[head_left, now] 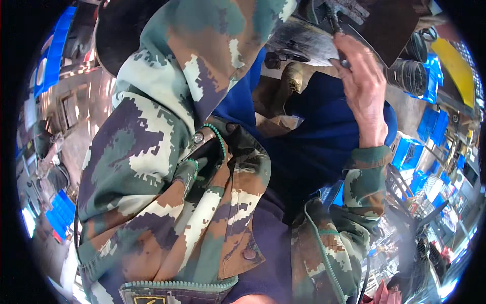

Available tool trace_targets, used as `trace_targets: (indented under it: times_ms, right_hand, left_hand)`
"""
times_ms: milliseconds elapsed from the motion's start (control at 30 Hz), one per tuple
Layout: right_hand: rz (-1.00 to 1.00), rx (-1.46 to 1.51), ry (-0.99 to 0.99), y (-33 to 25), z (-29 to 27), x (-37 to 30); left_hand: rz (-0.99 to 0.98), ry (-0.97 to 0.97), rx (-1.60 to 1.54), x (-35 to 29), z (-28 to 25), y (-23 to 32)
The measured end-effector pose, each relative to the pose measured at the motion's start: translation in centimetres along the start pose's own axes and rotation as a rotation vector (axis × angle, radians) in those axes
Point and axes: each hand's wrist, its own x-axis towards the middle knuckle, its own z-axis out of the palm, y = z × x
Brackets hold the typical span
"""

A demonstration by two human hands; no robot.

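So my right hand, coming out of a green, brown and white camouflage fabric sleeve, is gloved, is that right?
Not quite: the head view shows your right hand bare, not gloved. It does come out of a green, brown and white camouflage fabric sleeve.

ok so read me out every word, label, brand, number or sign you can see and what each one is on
No text can be read anywhere.
Jacket badge: yellow border and mark, cut off by the lower edge; no words readable.
Blue boxes: too small and blurred to tell.
Yellow panel: no lettering I can make out.
Dark plate near the right hand: nothing readable.
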Motion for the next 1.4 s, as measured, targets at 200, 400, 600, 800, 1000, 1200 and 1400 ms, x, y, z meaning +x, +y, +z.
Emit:
trace_targets:
  times_ms: [200,400,600,800,1000,1200,1400]
  right_hand:
    - [0.405,-0.030,0.224,-1.0,-2.6,6.0]
    - [0.332,0.316,0.489,5.1,-2.7,12.7]
    - [0.320,0.136,0.542,10.4,-3.1,17.8]
    - [0.319,0.159,0.599,13.9,-1.8,21.1]
    - [0.330,0.232,0.615,13.3,-1.6,21.3]
    - [0.334,0.297,0.633,11.5,-2.4,21.3]
    - [0.332,0.372,0.614,12.0,-2.1,21.3]
  left_hand:
    - [0.039,-0.011,0.006,0.0,-0.4,0.2]
    - [-0.012,0.100,-0.037,-1.6,0.0,1.3]
    - [-0.026,0.091,-0.008,-2.6,0.4,1.9]
    - [-0.057,0.186,0.053,-2.6,1.0,1.0]
    - [-0.048,0.206,-0.028,-3.0,0.5,0.1]
    - [-0.054,0.281,-0.049,-2.9,0.3,0.8]
    - [-0.056,0.301,-0.058,-2.9,0.4,0.7]
